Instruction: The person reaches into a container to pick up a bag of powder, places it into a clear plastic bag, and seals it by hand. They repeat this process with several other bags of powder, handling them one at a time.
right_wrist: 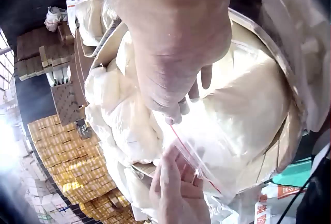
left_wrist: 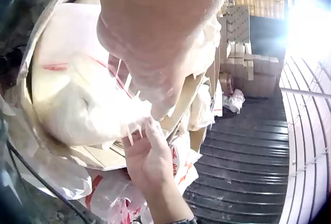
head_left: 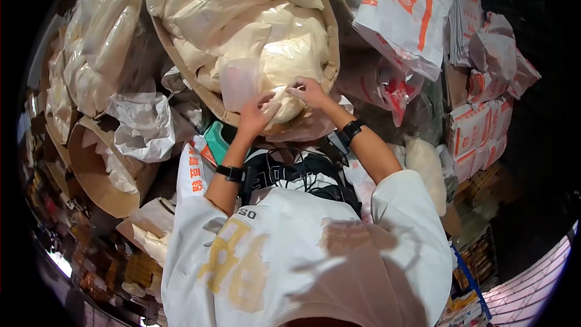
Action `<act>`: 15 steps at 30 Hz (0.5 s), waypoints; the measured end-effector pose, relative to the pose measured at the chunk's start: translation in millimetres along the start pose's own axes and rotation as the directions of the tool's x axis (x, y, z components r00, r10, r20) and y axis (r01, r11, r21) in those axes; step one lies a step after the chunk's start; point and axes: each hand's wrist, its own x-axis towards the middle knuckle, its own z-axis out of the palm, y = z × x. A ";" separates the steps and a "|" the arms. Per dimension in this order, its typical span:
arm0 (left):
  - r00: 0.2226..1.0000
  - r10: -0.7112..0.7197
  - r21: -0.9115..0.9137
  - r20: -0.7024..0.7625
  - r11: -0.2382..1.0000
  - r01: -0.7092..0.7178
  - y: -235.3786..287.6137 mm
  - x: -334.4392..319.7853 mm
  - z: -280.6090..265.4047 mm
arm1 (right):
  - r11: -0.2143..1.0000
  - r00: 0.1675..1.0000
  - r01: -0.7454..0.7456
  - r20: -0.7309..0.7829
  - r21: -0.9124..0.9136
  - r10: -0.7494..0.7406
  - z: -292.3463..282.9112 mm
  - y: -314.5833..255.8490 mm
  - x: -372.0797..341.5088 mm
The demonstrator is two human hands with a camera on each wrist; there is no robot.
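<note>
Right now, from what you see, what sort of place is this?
Probably a storeroom or packing area: a cardboard drum heaped with pale bags, printed white packages piled nearby, and stacked boxes beyond.

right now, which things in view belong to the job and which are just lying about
Seemingly in the job:
left hand
right hand
red-lined clear bag at their fingers
cardboard drum beneath it

Seemingly just lying about:
printed white sack, upper right
crumpled white bag, left
green object
</note>
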 end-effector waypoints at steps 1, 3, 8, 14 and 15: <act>1.000 0.025 0.040 -0.014 0.999 -0.024 4.8 5.8 6.6 | 1.000 1.000 0.023 -0.021 0.004 -0.023 2.1 1.5 1.3; 0.985 0.124 0.140 -0.119 0.984 -0.107 11.9 14.8 23.6 | 0.998 0.996 0.066 -0.062 0.010 -0.066 7.3 4.2 2.6; 0.978 -0.006 0.094 -0.209 0.995 0.026 8.0 25.0 40.2 | 0.987 0.989 0.032 -0.147 0.160 -0.008 14.2 12.9 4.8; 0.978 -0.053 0.037 -0.199 0.997 0.062 6.9 30.9 43.3 | 0.996 0.992 -0.017 -0.120 0.086 0.027 7.6 -3.6 -1.4; 0.979 -0.054 0.033 -0.196 0.998 0.062 6.7 31.4 43.8 | 0.997 0.991 -0.030 -0.127 0.073 0.039 7.4 -1.1 -1.1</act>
